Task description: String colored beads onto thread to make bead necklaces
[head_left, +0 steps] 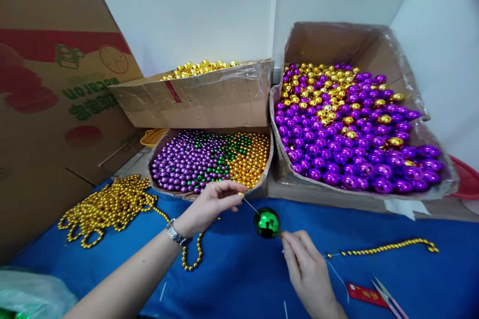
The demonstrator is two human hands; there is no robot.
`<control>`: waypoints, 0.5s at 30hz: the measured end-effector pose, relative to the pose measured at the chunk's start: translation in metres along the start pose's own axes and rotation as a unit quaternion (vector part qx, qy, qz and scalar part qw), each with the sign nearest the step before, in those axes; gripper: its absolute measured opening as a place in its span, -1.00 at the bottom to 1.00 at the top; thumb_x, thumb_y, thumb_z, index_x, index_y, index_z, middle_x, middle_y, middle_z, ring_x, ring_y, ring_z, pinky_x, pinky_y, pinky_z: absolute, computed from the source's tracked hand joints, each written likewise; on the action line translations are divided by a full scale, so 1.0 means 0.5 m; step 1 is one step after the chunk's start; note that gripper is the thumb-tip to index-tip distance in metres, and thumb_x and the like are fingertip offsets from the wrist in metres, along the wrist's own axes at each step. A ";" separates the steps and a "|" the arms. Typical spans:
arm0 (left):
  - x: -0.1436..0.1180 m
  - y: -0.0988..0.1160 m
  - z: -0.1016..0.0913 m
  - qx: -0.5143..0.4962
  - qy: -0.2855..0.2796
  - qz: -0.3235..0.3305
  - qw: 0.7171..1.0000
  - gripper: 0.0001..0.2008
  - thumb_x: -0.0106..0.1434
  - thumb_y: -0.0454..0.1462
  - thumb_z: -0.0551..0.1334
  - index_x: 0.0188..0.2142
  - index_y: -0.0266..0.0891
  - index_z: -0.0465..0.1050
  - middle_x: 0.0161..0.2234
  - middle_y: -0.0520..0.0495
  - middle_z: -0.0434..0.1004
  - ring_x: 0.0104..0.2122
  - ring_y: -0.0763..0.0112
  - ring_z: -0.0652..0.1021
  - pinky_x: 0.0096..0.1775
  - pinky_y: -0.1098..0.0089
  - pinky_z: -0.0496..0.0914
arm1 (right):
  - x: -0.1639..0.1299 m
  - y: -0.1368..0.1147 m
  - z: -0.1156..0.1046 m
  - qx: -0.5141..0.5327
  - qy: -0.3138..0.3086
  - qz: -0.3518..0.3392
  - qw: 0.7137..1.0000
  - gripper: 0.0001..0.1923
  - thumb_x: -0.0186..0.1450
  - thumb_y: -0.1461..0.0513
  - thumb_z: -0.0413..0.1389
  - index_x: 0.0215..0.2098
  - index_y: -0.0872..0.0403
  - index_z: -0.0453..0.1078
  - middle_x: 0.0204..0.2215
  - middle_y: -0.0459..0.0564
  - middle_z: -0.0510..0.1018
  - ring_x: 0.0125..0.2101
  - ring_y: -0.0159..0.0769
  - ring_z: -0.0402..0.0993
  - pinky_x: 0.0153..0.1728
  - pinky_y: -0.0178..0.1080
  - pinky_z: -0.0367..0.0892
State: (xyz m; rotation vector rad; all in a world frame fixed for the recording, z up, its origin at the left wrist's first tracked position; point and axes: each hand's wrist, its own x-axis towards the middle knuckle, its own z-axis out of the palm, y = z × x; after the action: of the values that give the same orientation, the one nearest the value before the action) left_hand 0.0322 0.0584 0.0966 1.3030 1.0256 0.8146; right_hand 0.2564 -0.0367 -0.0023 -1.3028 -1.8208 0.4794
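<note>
A large shiny green bead (267,223) hangs between my two hands. My left hand (217,200), with a metal watch on its wrist, pinches a small gold bead (241,195) at the fingertips. A thin straight strand runs from there to the green bead; whether it is string or needle I cannot tell. My right hand (309,265) is closed in a pinch at the green bead's lower right, on the string. A tiny purple bead (283,251) shows beside its fingers. Beyond this hand the string continues to a strand of gold beads (389,248) lying on the blue cloth (239,264).
Behind my hands stands a box of purple, green and gold beads (209,159). A larger box of purple and gold balls (348,134) is at the right. Gold bead chain (112,204) lies piled left. Scissors (389,296) and a red packet (366,295) lie front right.
</note>
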 end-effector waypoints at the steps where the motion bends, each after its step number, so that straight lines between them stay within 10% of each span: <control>1: -0.005 0.001 0.004 0.032 -0.006 0.010 0.999 -0.74 0.13 -0.24 0.31 -0.18 -0.28 0.47 -0.29 -0.07 0.49 -0.35 0.47 0.47 -0.31 0.45 0.39 | -0.001 -0.001 0.004 -0.003 -0.004 -0.004 1.000 -0.73 0.40 0.28 -0.15 -0.08 0.10 0.35 -0.36 0.04 0.40 -0.38 -0.30 0.42 -0.33 -0.29 0.34; 10: -0.033 -0.070 0.041 0.161 -0.014 0.047 0.986 -0.77 0.22 -0.18 0.21 -0.35 -0.34 0.50 -0.37 -0.13 0.56 -0.37 0.36 0.51 -0.32 0.42 0.37 | -0.022 0.035 0.044 0.034 -0.096 0.062 0.993 -0.76 0.38 0.25 -0.11 -0.02 0.07 0.25 -0.22 0.04 0.53 -0.25 -0.27 0.52 -0.25 -0.30 0.41; 15: -0.037 -0.031 0.055 0.256 0.014 0.117 0.959 -0.82 0.24 -0.22 0.18 -0.34 -0.28 0.50 -0.41 -0.03 0.56 -0.41 0.43 0.51 -0.35 0.48 0.35 | 0.015 0.012 0.017 0.026 -0.072 0.040 0.996 -0.66 0.39 0.26 -0.13 0.11 0.04 0.20 -0.07 0.06 0.45 -0.07 -0.28 0.42 -0.07 -0.28 0.34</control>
State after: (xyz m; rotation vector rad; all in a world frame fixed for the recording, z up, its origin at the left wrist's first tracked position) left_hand 0.0500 0.0295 0.0833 1.8864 1.1642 0.7705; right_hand 0.2524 -0.0262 -0.0085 -1.3395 -1.8657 0.6740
